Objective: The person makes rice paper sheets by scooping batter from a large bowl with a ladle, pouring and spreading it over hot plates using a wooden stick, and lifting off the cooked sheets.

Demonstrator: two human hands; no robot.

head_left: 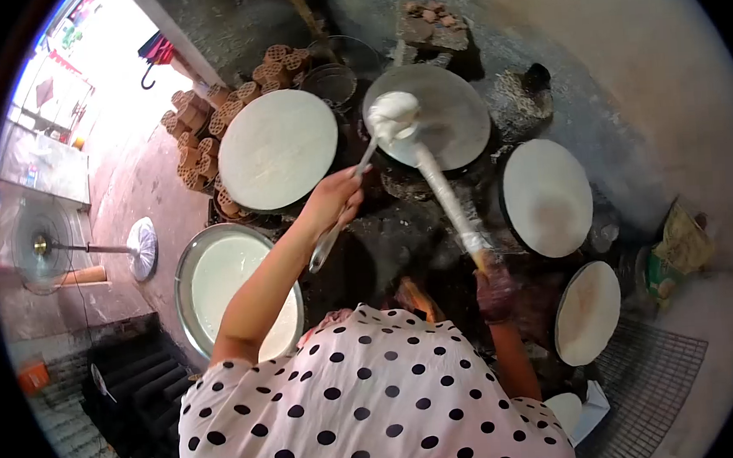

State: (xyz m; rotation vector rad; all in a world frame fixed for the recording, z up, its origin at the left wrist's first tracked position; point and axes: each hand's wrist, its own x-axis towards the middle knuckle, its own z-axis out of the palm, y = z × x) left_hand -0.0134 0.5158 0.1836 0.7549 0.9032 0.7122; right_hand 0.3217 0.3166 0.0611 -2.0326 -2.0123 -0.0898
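My left hand (337,201) is closed around the metal handle of a ladle (368,155). White batter (394,110) covers the ladle's bowl, over the left part of a round grey griddle (457,110). In my right hand (494,290), which wears a dark glove, is a long stick (444,195) wrapped in whitish, shiny material. Its far end reaches over the same griddle, close below the ladle; I cannot tell whether they touch. Beside my left forearm stands a wide metal basin (184,295) of white liquid batter.
Round pale discs lie around the griddle: one at the left (278,150), one at the right (547,197), another lower right (588,312). Pierced clay-coloured cylinders (198,151) are stacked behind. A fan (44,244) stands left, dark cylinders (141,385) lower left, a wire rack (645,388) lower right.
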